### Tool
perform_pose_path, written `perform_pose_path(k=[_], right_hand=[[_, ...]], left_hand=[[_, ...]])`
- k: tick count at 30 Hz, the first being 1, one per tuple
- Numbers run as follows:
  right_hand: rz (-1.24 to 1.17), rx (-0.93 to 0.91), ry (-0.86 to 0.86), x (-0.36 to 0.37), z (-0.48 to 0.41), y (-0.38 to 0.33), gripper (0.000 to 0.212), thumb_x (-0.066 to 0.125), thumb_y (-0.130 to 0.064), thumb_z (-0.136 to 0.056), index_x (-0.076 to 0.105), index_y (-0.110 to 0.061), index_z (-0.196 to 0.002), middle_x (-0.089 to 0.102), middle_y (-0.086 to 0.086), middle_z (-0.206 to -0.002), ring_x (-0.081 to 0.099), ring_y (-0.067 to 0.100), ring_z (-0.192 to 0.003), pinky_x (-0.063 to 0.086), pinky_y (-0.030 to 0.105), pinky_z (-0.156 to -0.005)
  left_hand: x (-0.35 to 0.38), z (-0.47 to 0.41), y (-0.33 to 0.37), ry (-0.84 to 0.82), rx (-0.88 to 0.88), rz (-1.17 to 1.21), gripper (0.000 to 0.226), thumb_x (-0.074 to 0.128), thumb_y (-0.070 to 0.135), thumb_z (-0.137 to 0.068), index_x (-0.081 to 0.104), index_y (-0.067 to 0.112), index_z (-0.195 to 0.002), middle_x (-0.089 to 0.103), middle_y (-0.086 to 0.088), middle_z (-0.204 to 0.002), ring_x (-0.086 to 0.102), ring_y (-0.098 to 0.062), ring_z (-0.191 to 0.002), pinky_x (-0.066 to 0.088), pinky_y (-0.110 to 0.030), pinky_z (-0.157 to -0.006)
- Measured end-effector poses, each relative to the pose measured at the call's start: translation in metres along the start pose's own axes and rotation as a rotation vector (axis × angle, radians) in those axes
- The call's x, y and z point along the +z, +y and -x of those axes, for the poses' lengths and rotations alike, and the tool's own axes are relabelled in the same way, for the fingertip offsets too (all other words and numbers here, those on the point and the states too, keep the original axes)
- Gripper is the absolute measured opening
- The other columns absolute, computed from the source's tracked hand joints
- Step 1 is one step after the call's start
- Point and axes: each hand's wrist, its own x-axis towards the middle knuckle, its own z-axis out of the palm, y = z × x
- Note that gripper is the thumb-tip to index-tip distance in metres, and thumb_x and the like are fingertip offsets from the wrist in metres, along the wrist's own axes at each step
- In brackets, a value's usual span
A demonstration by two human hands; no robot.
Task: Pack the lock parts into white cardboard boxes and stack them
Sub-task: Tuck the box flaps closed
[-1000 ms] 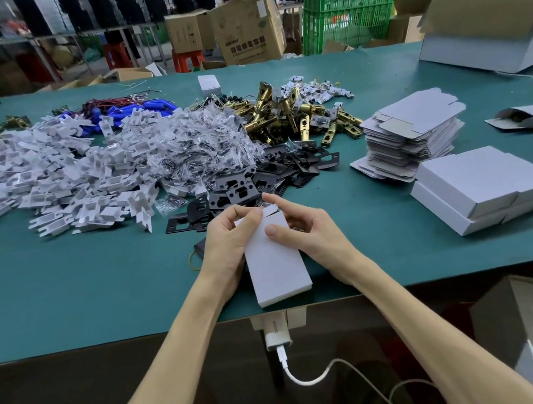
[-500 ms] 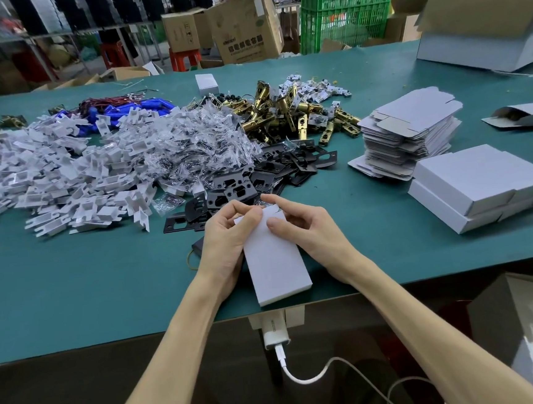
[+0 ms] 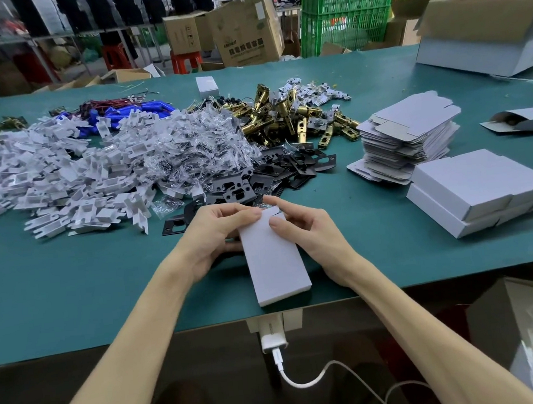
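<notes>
A white cardboard box [image 3: 273, 262] lies lengthwise near the table's front edge, its far flap under my fingers. My left hand [image 3: 216, 235] grips the box's left side, thumb on top at the far end. My right hand [image 3: 303, 230] holds the right side, forefinger and thumb pressing the far flap. Behind the box lie black strike plates [image 3: 275, 169], brass latch bolts [image 3: 283, 116], bagged screws [image 3: 187, 154] and white plastic inserts [image 3: 56, 175]. Closed white boxes [image 3: 483, 189] are stacked at the right.
A pile of flat box blanks [image 3: 410, 134] stands behind the closed boxes. A half-folded box [image 3: 522, 120] lies far right, a large open carton [image 3: 485, 31] at the back right. Blue parts [image 3: 128, 112] lie at the back. A charger and cable [image 3: 272, 336] hang off the green table's [image 3: 73, 289] front edge.
My fingers have shifted slightly on the box's far flap; the box and both hands stay in the same place.
</notes>
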Motion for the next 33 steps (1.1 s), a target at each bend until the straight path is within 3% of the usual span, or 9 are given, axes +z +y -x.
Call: perform_pose_path(k=[5,8,10,17,20,22,26,29,33], right_hand=[[0.026,0.003,-0.009,0.0,0.0,-0.002,0.047,0.066,-0.02,-0.099,0.057,-0.023,-0.145,0.061,0.008,-0.095,0.057,0.014,-0.091,0.052,0.034,-0.088],[0.05,0.018,-0.029,-0.001,0.0,-0.002,0.052,0.065,-0.013,-0.099,0.052,-0.025,-0.148,0.066,0.024,-0.12,0.058,0.02,-0.099,0.05,0.047,-0.102],[0.08,0.021,-0.043,-0.001,0.0,-0.002,0.055,0.063,-0.01,-0.099,0.049,-0.026,-0.15,0.066,0.02,-0.127,0.059,0.024,-0.103,0.05,0.047,-0.102],[0.087,0.008,-0.049,-0.001,0.001,-0.003,0.058,0.067,-0.013,-0.098,0.048,-0.024,-0.152,0.07,0.014,-0.119,0.058,0.018,-0.098,0.054,0.039,-0.094],[0.067,0.005,-0.046,0.0,0.001,-0.002,0.06,0.069,-0.014,-0.097,0.046,-0.025,-0.152,0.069,0.001,-0.106,0.059,0.013,-0.094,0.054,0.031,-0.088],[0.044,-0.001,-0.042,0.001,0.0,-0.002,0.061,0.07,-0.014,-0.096,0.048,-0.028,-0.151,0.069,-0.004,-0.097,0.061,0.012,-0.091,0.055,0.027,-0.083],[0.009,-0.001,0.029,0.001,-0.001,-0.001,0.049,0.075,-0.013,-0.092,0.053,-0.02,-0.134,0.071,0.019,-0.109,0.067,0.038,-0.099,0.056,0.046,-0.091],[-0.067,0.026,0.076,0.002,-0.001,0.0,0.043,0.077,-0.01,-0.089,0.046,-0.014,-0.119,0.067,0.029,-0.113,0.068,0.031,-0.092,0.057,0.047,-0.087],[-0.066,0.023,0.078,0.002,-0.001,0.001,0.041,0.077,-0.01,-0.089,0.046,-0.011,-0.115,0.067,0.027,-0.109,0.066,0.025,-0.09,0.056,0.042,-0.082]], left_hand=[[-0.002,-0.004,0.001,-0.011,0.002,-0.046,0.007,0.078,0.021,-0.089,0.081,0.015,-0.089,0.078,-0.012,-0.098,0.074,-0.021,-0.085,0.063,-0.033,-0.073],[0.0,-0.004,0.0,0.003,0.037,-0.091,0.008,0.078,0.021,-0.09,0.076,0.016,-0.085,0.077,-0.008,-0.093,0.073,-0.017,-0.083,0.062,-0.03,-0.068],[0.0,-0.006,0.004,-0.009,0.04,-0.133,0.012,0.081,0.022,-0.088,0.073,0.016,-0.081,0.077,-0.007,-0.09,0.073,-0.017,-0.08,0.06,-0.026,-0.063],[0.005,-0.014,0.027,-0.037,0.104,-0.371,0.03,0.087,0.023,-0.083,0.065,0.004,-0.077,0.07,-0.013,-0.075,0.063,-0.019,-0.069,0.047,-0.022,-0.058],[0.004,-0.013,0.032,-0.056,0.15,-0.431,0.034,0.086,0.018,-0.085,0.065,-0.009,-0.081,0.067,-0.032,-0.083,0.058,-0.023,-0.074,0.041,-0.026,-0.061],[0.004,-0.013,0.035,-0.056,0.17,-0.471,0.03,0.085,0.017,-0.085,0.067,-0.006,-0.079,0.068,-0.034,-0.088,0.058,-0.024,-0.075,0.042,-0.027,-0.064],[0.006,-0.017,0.034,-0.021,0.2,-0.519,0.028,0.086,0.022,-0.085,0.068,0.005,-0.072,0.065,-0.016,-0.07,0.054,-0.019,-0.066,0.038,-0.026,-0.057],[0.008,-0.021,0.032,-0.001,0.233,-0.542,0.028,0.087,0.019,-0.084,0.066,0.009,-0.067,0.063,-0.003,-0.064,0.052,-0.012,-0.061,0.037,-0.018,-0.053],[0.007,-0.023,0.034,-0.015,0.261,-0.616,0.027,0.087,0.02,-0.084,0.07,0.003,-0.072,0.066,-0.007,-0.067,0.053,-0.011,-0.061,0.038,-0.014,-0.053]])
